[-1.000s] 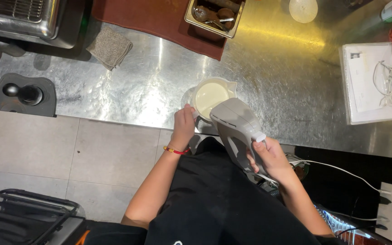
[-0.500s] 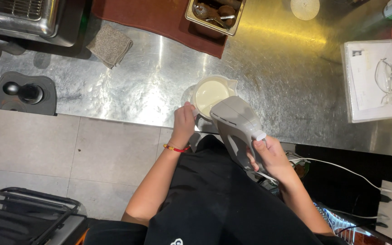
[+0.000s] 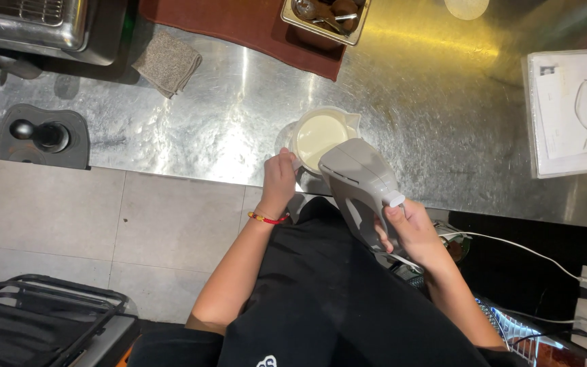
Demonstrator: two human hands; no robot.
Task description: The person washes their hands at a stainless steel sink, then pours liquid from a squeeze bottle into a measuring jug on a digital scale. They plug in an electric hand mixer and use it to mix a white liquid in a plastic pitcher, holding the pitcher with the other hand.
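Clearly risky: left hand (image 3: 280, 178) gripped cream jug (image 3: 321, 132) at bench (image 3: 409, 88) near edge, right hand (image 3: 407, 230) clutched grey hand mixer (image 3: 360, 178); tilted beaters could splash cream.

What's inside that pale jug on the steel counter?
The jug holds a smooth, cream-coloured liquid. The grey hand mixer, held by the right hand, covers the near side, so its beaters are hidden. The left hand steadies the jug.

1. Flat rectangular clear sleeve (image 3: 568, 115) holding a white printed sheet, right edge of frame, lying on the steel counter.
2. Small dark square mark on the sheet's upper left corner.
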